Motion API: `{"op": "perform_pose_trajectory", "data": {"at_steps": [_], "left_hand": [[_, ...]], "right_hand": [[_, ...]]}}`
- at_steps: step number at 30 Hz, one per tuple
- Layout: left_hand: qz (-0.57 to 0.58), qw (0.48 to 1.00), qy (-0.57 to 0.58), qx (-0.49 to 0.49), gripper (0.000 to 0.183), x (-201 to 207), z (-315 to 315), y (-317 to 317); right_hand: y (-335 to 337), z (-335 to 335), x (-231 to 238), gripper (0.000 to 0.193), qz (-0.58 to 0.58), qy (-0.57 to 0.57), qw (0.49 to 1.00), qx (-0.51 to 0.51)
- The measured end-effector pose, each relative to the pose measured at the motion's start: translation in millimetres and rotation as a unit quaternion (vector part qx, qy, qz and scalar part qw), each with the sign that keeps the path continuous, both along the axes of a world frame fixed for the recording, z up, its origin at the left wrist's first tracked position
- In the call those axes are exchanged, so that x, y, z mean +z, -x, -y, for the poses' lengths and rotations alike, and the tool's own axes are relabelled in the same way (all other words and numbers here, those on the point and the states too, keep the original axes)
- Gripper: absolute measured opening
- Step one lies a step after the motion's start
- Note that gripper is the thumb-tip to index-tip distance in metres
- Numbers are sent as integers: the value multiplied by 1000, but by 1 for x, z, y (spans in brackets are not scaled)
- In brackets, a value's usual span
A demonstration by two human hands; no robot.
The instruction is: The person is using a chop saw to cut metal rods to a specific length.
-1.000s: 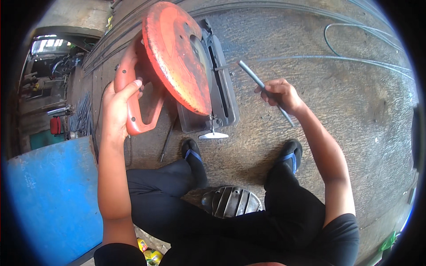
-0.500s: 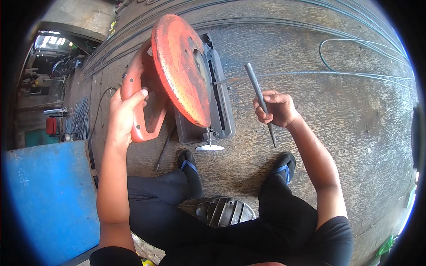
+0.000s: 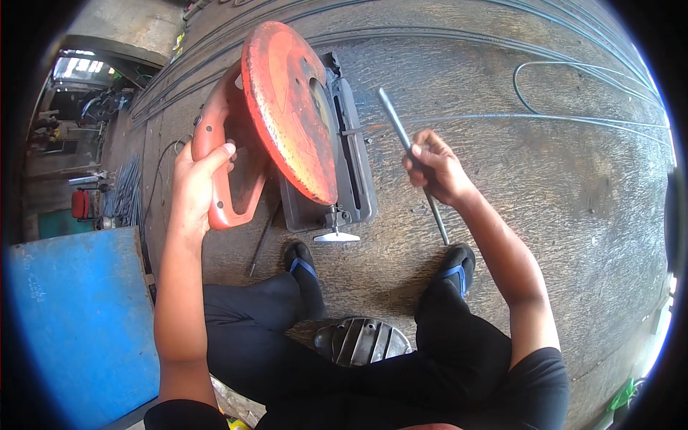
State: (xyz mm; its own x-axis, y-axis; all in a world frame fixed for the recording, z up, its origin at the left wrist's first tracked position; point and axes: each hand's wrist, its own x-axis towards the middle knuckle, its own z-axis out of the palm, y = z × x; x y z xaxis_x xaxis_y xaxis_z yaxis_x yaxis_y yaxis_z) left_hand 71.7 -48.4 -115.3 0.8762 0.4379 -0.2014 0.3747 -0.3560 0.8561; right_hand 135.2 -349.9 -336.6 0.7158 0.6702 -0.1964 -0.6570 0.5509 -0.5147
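My left hand (image 3: 192, 185) is wrapped round the D-shaped handle of an orange chop saw (image 3: 290, 115), thumb over the top. The saw's large scuffed blade guard covers most of the disc. Below it, the dark metal base (image 3: 357, 154) stands on the floor, with a pale clamp handle (image 3: 337, 237) at its near end. To the right of the saw, my right hand (image 3: 438, 170) grips a short grey metal rod (image 3: 393, 115) near its middle. The rod slants, its upper end toward the saw and its lower end near my right foot.
A long thin bar (image 3: 516, 117) runs across the floor to the saw base. More long bars (image 3: 459, 37) lie beyond it. Between my feet sits a ribbed metal piece (image 3: 364, 342). A blue panel (image 3: 82, 308) stands at left, and another rod (image 3: 265, 240) lies near my left foot.
My right hand has shifted slightly left and turned the rod, whose upper end now sits further left and higher. My left hand stays on the saw handle.
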Motion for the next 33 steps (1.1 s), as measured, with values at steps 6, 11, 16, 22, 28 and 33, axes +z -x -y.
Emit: {"op": "perform_pose_trajectory", "data": {"at_steps": [6,11,16,22,28,33], "left_hand": [[13,1000,7,7,34,0,4,0],[20,1000,7,11,31,1,6,0],[17,1000,5,11,32,1,7,0],[15,1000,6,6,33,1,6,0],[18,1000,7,3,33,1,7,0],[13,1000,10,4,34,2,7,0]], "right_hand": [[-16,-1,-18,17,-185,45,936,-295],[-26,10,-35,52,-275,52,924,-262],[-15,16,-43,66,-296,48,922,-243],[2,16,-39,68,-246,95,946,-188],[24,-1,-26,54,-248,81,961,-93],[29,-1,-17,38,-81,313,934,152]]}}
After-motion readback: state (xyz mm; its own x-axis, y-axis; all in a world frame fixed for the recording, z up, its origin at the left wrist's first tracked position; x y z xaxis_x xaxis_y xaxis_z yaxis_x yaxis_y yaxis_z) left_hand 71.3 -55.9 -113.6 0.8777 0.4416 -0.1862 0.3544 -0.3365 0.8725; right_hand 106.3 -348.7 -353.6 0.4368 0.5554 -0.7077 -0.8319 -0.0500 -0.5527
